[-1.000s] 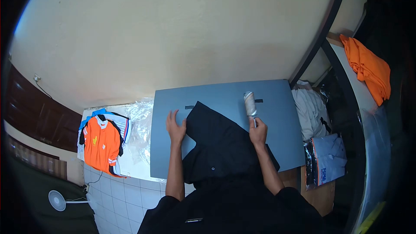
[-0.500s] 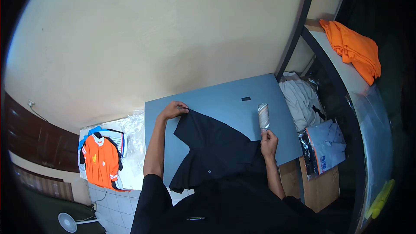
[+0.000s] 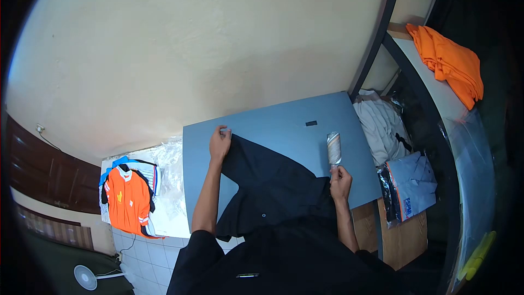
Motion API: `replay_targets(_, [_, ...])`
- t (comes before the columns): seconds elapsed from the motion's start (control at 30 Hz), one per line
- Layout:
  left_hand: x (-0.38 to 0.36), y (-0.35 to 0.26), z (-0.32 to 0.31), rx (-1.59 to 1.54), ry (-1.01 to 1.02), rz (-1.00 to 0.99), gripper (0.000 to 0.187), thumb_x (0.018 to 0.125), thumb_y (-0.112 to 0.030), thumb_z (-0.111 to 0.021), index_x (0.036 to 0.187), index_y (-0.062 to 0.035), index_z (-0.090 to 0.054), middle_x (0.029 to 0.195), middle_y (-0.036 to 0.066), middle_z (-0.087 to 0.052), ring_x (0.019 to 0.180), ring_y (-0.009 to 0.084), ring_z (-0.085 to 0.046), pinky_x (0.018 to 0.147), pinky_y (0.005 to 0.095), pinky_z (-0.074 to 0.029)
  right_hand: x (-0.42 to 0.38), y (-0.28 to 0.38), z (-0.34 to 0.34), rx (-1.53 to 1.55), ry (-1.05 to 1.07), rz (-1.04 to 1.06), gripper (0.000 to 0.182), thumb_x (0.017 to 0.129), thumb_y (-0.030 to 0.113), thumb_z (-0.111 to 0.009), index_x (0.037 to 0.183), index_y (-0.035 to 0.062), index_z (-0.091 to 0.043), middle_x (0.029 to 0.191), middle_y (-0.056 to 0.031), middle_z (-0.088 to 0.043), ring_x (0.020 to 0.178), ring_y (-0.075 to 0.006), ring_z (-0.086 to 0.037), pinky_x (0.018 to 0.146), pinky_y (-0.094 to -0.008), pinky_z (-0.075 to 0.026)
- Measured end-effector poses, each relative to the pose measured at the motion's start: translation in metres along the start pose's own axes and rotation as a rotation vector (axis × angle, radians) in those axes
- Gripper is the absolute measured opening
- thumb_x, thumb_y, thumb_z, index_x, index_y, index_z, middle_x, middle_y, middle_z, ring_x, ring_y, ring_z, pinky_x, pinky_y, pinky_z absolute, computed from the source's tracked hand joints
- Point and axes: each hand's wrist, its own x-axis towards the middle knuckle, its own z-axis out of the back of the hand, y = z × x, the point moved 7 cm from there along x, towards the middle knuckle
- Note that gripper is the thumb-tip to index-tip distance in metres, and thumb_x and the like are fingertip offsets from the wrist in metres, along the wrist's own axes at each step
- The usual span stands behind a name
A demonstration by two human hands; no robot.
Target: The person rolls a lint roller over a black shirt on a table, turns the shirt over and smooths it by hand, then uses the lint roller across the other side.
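A black garment (image 3: 267,180) lies across the blue-grey table (image 3: 262,123) and hangs over its near edge. At the upper left corner of the cloth is my left hand (image 3: 220,143), its fingers bent near the fabric edge; whether they pinch the cloth is unclear. My right hand (image 3: 340,183) is closed around the handle of a lint roller (image 3: 333,148), which points away from me with its roll above the table, right of the garment. The handle is mostly hidden by my fingers.
A small black piece (image 3: 311,123) lies on the table. Left, an orange shirt (image 3: 128,199) tops other clothes beside clear plastic (image 3: 170,172). Right are grey cloth (image 3: 379,123), a bagged garment (image 3: 412,186) and folded orange cloth (image 3: 447,63) on a shelf. A fan (image 3: 85,277) stands lower left.
My left hand has turned and shifted slightly at the garment's corner, with the forearm now more to the right. My right hand and the lint roller have barely moved.
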Motion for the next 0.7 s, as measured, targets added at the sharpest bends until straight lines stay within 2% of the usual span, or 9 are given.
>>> replay_targets(0.1, [-0.013, 0.009, -0.007, 0.229, 0.173, 0.017, 0.038, 0.097, -0.031, -0.077, 0.124, -0.0052, -0.071, 0.090, 0.010, -0.074, 0.083, 0.0228, -0.073, 0.080, 0.0370, -0.056, -0.002, -0.002, -0.007, 0.009, 0.023, -0.017, 0.040, 0.112, 0.027, -0.064, 0.081, 0.0019, -0.065, 0.058, 0.0025, -0.051, 0.052, -0.0052, -0.047, 0.049, -0.0285, -0.033])
replay_targets(0.2, [-0.008, 0.034, -0.021, 0.162, 0.337, 0.006, 0.033, 0.103, -0.034, -0.073, 0.116, -0.0032, -0.070, 0.087, 0.008, -0.073, 0.075, 0.0206, -0.065, 0.073, 0.0350, -0.052, -0.004, 0.000, -0.017, -0.003, 0.043, -0.004, 0.039, 0.112, 0.026, -0.065, 0.081, 0.0016, -0.065, 0.059, 0.0025, -0.051, 0.052, -0.0053, -0.047, 0.049, -0.0287, -0.033])
replay_targets(0.3, [-0.004, 0.030, -0.022, -0.154, 0.219, -0.201, 0.031, 0.109, -0.035, -0.063, 0.109, -0.0038, -0.066, 0.080, 0.015, -0.074, 0.076, 0.0376, -0.073, 0.071, 0.0448, -0.054, -0.006, 0.005, -0.023, -0.018, 0.080, 0.015, 0.039, 0.112, 0.026, -0.065, 0.082, 0.0011, -0.065, 0.059, 0.0023, -0.052, 0.053, -0.0052, -0.048, 0.050, -0.0282, -0.034])
replay_targets(0.4, [-0.021, -0.009, -0.006, 0.025, 0.181, -0.177, 0.027, 0.114, -0.033, -0.056, 0.108, -0.0066, -0.062, 0.075, 0.019, -0.071, 0.072, 0.0443, -0.070, 0.068, 0.0504, -0.054, -0.009, 0.005, -0.024, 0.018, 0.103, -0.056, 0.033, 0.106, 0.024, -0.069, 0.088, -0.0040, -0.070, 0.067, -0.0131, -0.064, 0.061, -0.0150, -0.057, 0.059, -0.0376, -0.045])
replay_targets(0.5, [-0.027, -0.016, -0.006, 0.276, 0.071, -0.254, 0.024, 0.114, -0.032, -0.055, 0.112, -0.0095, -0.062, 0.074, 0.023, -0.069, 0.072, 0.0499, -0.067, 0.067, 0.0548, -0.053, -0.010, 0.009, -0.022, -0.001, 0.115, -0.066, 0.033, 0.106, 0.024, -0.068, 0.088, -0.0039, -0.069, 0.066, -0.0131, -0.063, 0.061, -0.0151, -0.056, 0.059, -0.0380, -0.045])
replay_targets(0.6, [-0.034, -0.010, -0.013, 0.453, 0.087, -0.211, 0.021, 0.112, -0.031, -0.058, 0.115, -0.0116, -0.066, 0.088, 0.019, -0.074, 0.085, 0.0432, -0.073, 0.074, 0.0542, -0.054, -0.010, 0.008, -0.020, -0.033, 0.125, -0.070, 0.034, 0.106, 0.025, -0.069, 0.087, -0.0042, -0.068, 0.065, -0.0125, -0.061, 0.061, -0.0144, -0.054, 0.058, -0.0385, -0.044])
replay_targets(0.7, [-0.045, -0.035, 0.001, 0.525, -0.205, -0.310, 0.019, 0.108, -0.029, -0.062, 0.119, -0.0148, -0.069, 0.109, 0.013, -0.076, 0.109, 0.0359, -0.072, 0.089, 0.0518, -0.053, -0.012, 0.011, -0.018, -0.021, 0.096, 0.032, 0.038, 0.111, 0.026, -0.065, 0.083, 0.0009, -0.067, 0.060, 0.0014, -0.054, 0.054, -0.0052, -0.049, 0.051, -0.0280, -0.036])
